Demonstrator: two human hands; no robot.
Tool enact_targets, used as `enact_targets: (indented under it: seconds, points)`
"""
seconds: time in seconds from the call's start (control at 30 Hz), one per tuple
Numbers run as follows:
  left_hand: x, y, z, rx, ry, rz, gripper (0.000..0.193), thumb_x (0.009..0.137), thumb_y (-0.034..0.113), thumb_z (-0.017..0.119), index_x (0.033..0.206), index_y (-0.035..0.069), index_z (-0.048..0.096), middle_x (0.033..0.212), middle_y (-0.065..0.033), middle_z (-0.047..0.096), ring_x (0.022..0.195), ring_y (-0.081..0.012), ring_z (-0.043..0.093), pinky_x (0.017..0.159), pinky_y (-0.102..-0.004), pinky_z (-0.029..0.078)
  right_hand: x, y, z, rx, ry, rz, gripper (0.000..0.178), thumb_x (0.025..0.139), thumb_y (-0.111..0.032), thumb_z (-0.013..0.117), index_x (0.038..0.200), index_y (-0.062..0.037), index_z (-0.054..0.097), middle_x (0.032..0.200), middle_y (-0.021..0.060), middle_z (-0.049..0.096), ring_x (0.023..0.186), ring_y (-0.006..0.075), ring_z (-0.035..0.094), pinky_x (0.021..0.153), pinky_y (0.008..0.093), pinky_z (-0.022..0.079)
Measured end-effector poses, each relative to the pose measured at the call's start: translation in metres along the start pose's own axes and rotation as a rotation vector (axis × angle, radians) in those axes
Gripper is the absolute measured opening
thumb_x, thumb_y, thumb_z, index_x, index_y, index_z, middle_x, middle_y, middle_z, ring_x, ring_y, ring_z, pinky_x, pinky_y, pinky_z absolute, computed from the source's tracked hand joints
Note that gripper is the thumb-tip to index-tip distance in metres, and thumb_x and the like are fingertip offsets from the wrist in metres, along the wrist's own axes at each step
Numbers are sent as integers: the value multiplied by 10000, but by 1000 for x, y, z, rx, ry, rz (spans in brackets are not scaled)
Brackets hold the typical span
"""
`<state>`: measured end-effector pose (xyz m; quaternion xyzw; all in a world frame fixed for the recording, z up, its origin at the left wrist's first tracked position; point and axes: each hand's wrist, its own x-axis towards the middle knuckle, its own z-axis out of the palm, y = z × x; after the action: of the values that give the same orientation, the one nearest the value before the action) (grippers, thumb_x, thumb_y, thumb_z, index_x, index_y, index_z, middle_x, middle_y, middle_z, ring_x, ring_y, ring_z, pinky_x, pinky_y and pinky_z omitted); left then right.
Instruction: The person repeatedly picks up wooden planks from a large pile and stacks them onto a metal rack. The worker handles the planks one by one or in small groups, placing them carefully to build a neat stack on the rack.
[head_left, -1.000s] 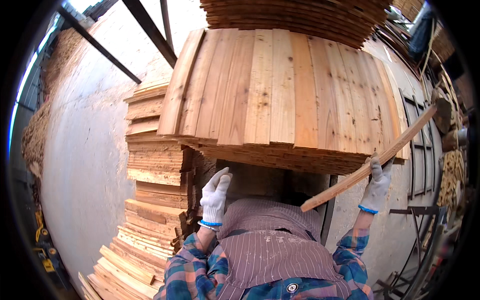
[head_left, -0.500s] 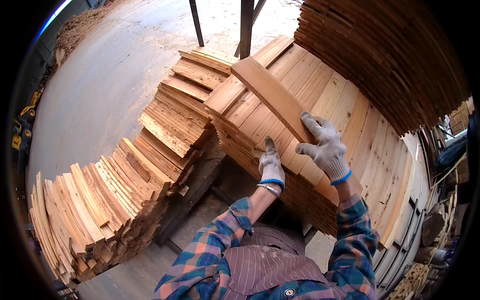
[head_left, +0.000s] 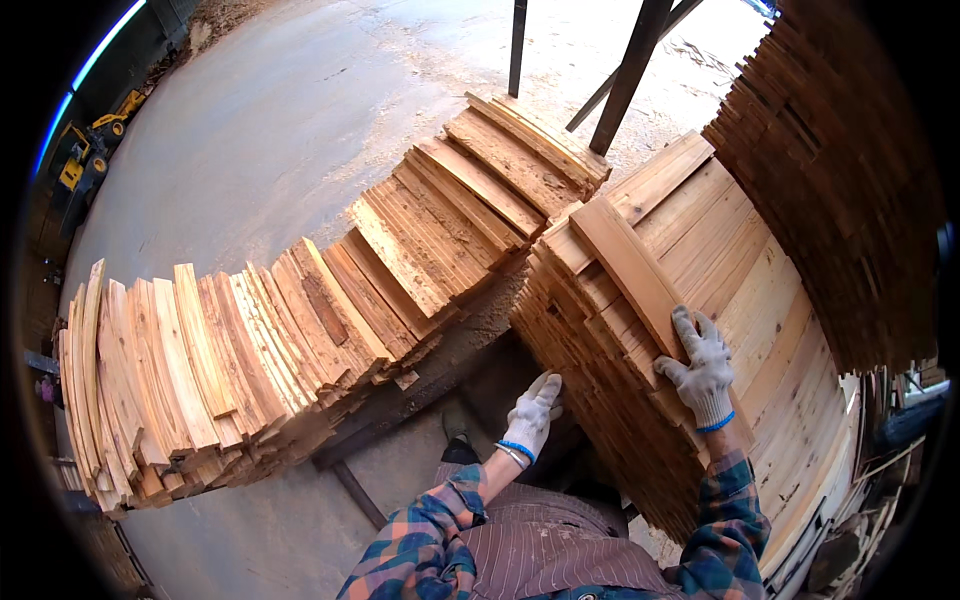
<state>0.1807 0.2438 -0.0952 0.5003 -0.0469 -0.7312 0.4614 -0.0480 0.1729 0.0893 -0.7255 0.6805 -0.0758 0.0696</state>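
A reddish-brown wooden board lies on top of a tall stack of planks, near its left edge. My right hand, in a pale work glove with a blue cuff, grips the board's near end, thumb on one side and fingers on the other. My left hand, gloved alike, hangs beside the stack's left face. Its fingers are stretched out and it holds nothing.
A long row of rough boards runs along my left. Another high wood pile rises at the far right. Dark metal posts stand beyond the stack. A yellow machine sits at the far left, past the concrete floor.
My left hand has come off the stack and moved down to the left. The board, still in my right hand, now lies lower and closer along the stack's left edge. The view has turned left.
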Motion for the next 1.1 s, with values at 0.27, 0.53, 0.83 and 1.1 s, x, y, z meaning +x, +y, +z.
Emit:
enact_targets:
  seconds: [0.27,0.53,0.83,1.1]
  points:
    - [43,89,-240,-44,454,189,445,906,229,735,1270,48,554,768,79,472,578,-7,421,477,-169,300,9,-112,0,-25,189,-123,757,706,-221,828,1399,-149,533,1377,179,523,1243,384,521,1040,461,418]
    - [80,152,-339,163,681,389,752,879,317,765,1455,-28,426,1300,-85,591,919,-93,518,860,-226,410,167,-350,172,194,-663,-85,857,851,-477,685,1546,-268,229,1401,164,499,1218,399,547,929,550,494]
    - [44,142,-314,194,671,160,650,925,269,702,1453,-9,446,1307,-26,555,952,-117,482,860,-242,393,436,-300,226,77,-364,207,1004,749,-467,804,1529,-103,287,1320,168,597,1196,332,602,818,574,551]
    - [-32,10,-354,808,416,-85,625,931,423,630,1434,78,493,1530,-166,383,1314,-250,442,1108,-355,374,557,-117,285,-298,-229,416,1076,706,-423,846,1548,-127,246,1438,165,510,1262,311,564,925,480,533]
